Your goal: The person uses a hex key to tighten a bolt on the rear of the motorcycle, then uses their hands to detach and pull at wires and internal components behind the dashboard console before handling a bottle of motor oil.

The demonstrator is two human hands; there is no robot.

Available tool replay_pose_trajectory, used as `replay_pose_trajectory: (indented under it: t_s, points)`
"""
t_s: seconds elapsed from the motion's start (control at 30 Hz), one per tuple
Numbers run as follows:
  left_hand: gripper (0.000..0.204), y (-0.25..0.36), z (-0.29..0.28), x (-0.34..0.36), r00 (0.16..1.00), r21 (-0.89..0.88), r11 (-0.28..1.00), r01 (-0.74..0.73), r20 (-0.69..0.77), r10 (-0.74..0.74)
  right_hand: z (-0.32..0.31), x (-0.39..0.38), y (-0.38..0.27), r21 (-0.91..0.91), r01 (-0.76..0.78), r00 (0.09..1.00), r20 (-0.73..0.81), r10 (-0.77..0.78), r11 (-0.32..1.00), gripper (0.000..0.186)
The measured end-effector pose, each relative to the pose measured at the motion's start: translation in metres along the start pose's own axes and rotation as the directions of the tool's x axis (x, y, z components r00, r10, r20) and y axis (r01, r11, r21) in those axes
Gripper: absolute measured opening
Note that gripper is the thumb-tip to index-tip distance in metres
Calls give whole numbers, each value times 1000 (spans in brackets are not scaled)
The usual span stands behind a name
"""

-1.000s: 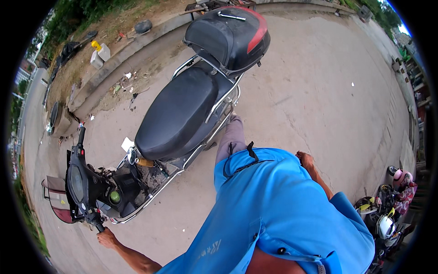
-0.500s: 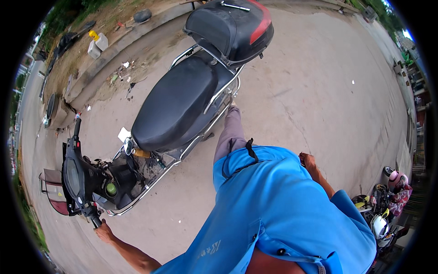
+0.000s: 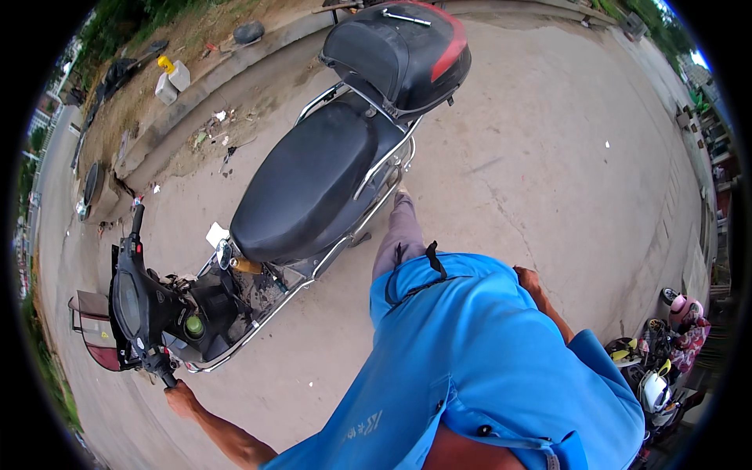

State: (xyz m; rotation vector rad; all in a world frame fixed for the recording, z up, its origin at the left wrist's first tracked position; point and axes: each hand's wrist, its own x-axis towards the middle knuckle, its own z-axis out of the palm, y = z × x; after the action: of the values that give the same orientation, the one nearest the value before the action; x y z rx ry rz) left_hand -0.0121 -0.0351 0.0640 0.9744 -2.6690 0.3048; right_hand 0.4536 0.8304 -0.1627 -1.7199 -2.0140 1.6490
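Note:
A black electric scooter (image 3: pixel 309 184) stands upright to my left, its long black seat in the middle of the view. My left hand (image 3: pixel 182 398) is wrapped round the near handlebar grip (image 3: pixel 168 377). At my right side, beyond the blue shirt, hangs my right hand (image 3: pixel 529 280), touching nothing that I can see; its fingers are mostly hidden. A black top box (image 3: pixel 392 55) with a red band sits behind the seat, and a silver wrench-like tool (image 3: pixel 406 17) lies on its lid. My foot (image 3: pixel 403 190) is by the scooter's chrome side rail (image 3: pixel 364 211).
White jugs (image 3: pixel 173 82), one with a yellow top, stand beyond a low concrete kerb (image 3: pixel 227 74). A round green object (image 3: pixel 194 326) sits in the scooter's front compartment. Several parked two-wheelers (image 3: pixel 654 376) are at the far right. Concrete ground (image 3: pixel 540 133) spreads right of the scooter.
The scooter and the ground beside it appear slightly farther right and lower in the picture. My left hand stays on the grip, and my right hand remains at my side.

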Motion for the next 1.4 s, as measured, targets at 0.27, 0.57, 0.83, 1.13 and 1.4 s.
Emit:
replay_pose_trajectory:
  t_s: [0.27, 0.57, 0.83, 1.13, 1.4]
  points:
    - [68, -14, 17, 22, 996, 3, 1000, 31, 78, -31, 18, -5, -46, 390, -351, 928, 20, 373, 852, 16]
    - [71, -16, 21, 26, 992, -7, 1000, 8, 127, -7, 45, 22, 6, 87, 139, 990, -4, -139, 987, 21]
    - [43, -16, 13, 19, 998, 43, 999, -17, 59, 14, 33, 8, 47, -105, 67, 996, 65, -61, 992, 28]
    - [44, -42, 22, -4, 997, 91, 993, 73, -35, -70, 43, -3, -19, -393, 788, 615, 490, -618, 473, 19]
    - [56, 0, 15, 5, 997, -101, 992, 72, -11, -74, 46, 163, 99, 186, -252, 924, 338, 179, 950, 21]
